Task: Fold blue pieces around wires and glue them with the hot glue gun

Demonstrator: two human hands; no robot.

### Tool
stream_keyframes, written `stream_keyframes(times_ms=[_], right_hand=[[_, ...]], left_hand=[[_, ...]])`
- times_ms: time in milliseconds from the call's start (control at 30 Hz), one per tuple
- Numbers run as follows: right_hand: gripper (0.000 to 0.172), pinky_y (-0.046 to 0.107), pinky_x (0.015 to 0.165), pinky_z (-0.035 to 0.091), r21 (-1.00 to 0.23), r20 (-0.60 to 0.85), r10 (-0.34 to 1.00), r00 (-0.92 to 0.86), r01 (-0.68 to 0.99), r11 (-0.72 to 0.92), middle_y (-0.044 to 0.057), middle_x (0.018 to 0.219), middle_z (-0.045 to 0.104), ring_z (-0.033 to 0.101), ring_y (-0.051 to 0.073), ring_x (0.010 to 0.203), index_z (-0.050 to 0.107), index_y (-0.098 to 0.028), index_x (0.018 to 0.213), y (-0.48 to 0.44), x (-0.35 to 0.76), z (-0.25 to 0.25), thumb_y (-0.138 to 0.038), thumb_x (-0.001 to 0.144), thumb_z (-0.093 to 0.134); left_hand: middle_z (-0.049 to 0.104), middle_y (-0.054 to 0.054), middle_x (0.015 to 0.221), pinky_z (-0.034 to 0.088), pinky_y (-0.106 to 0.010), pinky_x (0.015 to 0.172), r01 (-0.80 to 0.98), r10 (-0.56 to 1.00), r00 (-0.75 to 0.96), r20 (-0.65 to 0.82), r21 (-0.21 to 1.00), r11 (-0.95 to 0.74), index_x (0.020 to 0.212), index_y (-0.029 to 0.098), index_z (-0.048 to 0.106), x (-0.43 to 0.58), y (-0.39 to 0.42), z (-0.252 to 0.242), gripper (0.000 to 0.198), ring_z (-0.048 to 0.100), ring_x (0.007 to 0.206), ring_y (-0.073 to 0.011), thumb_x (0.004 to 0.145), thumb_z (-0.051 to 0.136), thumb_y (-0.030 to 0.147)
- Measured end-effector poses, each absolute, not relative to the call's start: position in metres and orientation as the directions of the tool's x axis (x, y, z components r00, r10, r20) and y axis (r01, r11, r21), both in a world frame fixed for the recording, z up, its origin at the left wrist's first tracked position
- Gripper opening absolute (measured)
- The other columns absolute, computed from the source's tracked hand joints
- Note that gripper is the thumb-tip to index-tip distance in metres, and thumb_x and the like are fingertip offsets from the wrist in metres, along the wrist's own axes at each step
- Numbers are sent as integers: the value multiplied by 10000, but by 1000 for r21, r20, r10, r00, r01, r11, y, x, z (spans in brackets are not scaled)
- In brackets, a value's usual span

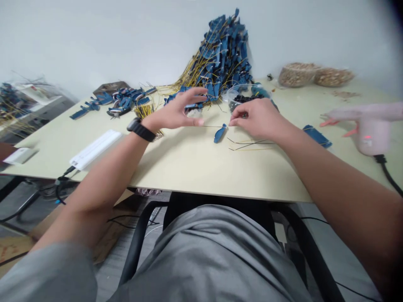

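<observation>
A thin dark wire runs level between my two hands above the table. My right hand is closed, thumb and forefinger pinched at the wire's right end. My left hand has its thumb and fingers spread wide apart, and the wire's left end reaches its thumb tip. Just below the wire, close to the right fingertips, is a small blue strip-like piece; whether it hangs from the wire or lies on the table I cannot tell. Several loose black and yellow wires lie below my right hand.
A tall heap of blue pieces with yellow wires stands against the wall. Before it sits a clear tub of dark bits. A pink glue gun with a cord lies right, a white power box left. Filled bags stand behind.
</observation>
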State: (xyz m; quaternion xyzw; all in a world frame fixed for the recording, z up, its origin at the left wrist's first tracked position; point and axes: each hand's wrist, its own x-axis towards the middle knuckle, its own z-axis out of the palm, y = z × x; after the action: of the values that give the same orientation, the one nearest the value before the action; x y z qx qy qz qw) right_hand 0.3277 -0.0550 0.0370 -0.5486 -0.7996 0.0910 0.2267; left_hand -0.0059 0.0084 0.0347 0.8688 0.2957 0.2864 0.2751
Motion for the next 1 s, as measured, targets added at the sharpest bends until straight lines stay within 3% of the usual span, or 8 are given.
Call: stream_keyframes(times_ms=[67, 100, 167, 233, 300, 467, 733, 1000], right_hand=[[132, 478, 984, 591, -403, 286, 906, -311, 819, 408, 97, 936, 871, 850, 340, 995, 931, -242, 943, -54, 328, 35, -205, 1066, 902], [127, 482, 992, 597, -404, 293, 903, -313, 816, 414, 96, 944, 872, 854, 342, 999, 930, -243, 942, -54, 328, 34, -211, 1062, 904], [100, 482, 1007, 604, -410, 305, 904, -300, 815, 409, 87, 979, 881, 856, 334, 1015, 940, -245, 968, -55, 327, 34, -198, 1051, 912], [105, 481, 1012, 608, -426, 311, 910, -274, 816, 392, 76, 1015, 893, 854, 323, 1026, 955, -252, 1012, -57, 324, 35, -163, 1048, 912], [117, 489, 1007, 610, -441, 317, 913, -257, 812, 382, 72, 1025, 897, 852, 325, 1023, 957, -262, 1032, -59, 321, 36, -153, 1053, 919], [77, 531, 1037, 622, -471, 304, 916, -263, 794, 384, 96, 1063, 903, 847, 343, 1028, 940, -262, 1066, -57, 322, 32, -187, 1059, 948], [104, 573, 1064, 653, -484, 328, 901, -284, 768, 418, 117, 1158, 928, 851, 390, 1070, 930, -311, 1166, -50, 329, 25, -359, 1077, 955], [138, 570, 1018, 628, -496, 329, 907, -262, 770, 402, 140, 1149, 904, 847, 404, 1085, 925, -323, 1107, -56, 326, 31, -455, 1129, 892]], left_hand=[[823, -151, 1809, 674, -603, 1351, 509, 741, 604, 294, 573, -642, 1705, 286, 822, -35, -3, 66, 1036, 758, 1651, -453, 887, 1089, 862], [935, -126, 1590, 687, -577, 1294, 586, 765, 585, 268, 513, -628, 1562, 264, 906, -52, -9, 78, 855, 827, 1473, -401, 920, 1064, 805], [997, -37, 1282, 667, -480, 1177, 718, 806, 560, 193, 372, -588, 1256, 285, 997, -86, -18, 94, 487, 812, 1148, -274, 964, 984, 675], [991, 37, 1108, 604, -386, 1005, 801, 847, 498, 186, 274, -532, 1134, 335, 1015, -117, -26, 97, 363, 714, 944, -198, 933, 964, 633], [982, 73, 1043, 552, -377, 930, 835, 873, 465, 147, 256, -487, 1064, 366, 1014, -141, -34, 90, 327, 706, 910, -188, 937, 921, 653], [1009, 71, 1249, 567, -391, 1007, 841, 886, 459, 64, 292, -456, 1142, 370, 1012, -158, -52, 64, 315, 818, 1084, -224, 958, 905, 602], [972, 10, 1133, 540, -327, 966, 867, 897, 442, 18, 249, -432, 1046, 274, 939, -135, -64, 67, 248, 772, 988, -183, 985, 783, 457], [935, -1, 1071, 566, -372, 1106, 860, 937, 252, 243, 387, -332, 946, 281, 800, -119, -58, 75, 195, 791, 1115, -215, 883, 716, 445]])
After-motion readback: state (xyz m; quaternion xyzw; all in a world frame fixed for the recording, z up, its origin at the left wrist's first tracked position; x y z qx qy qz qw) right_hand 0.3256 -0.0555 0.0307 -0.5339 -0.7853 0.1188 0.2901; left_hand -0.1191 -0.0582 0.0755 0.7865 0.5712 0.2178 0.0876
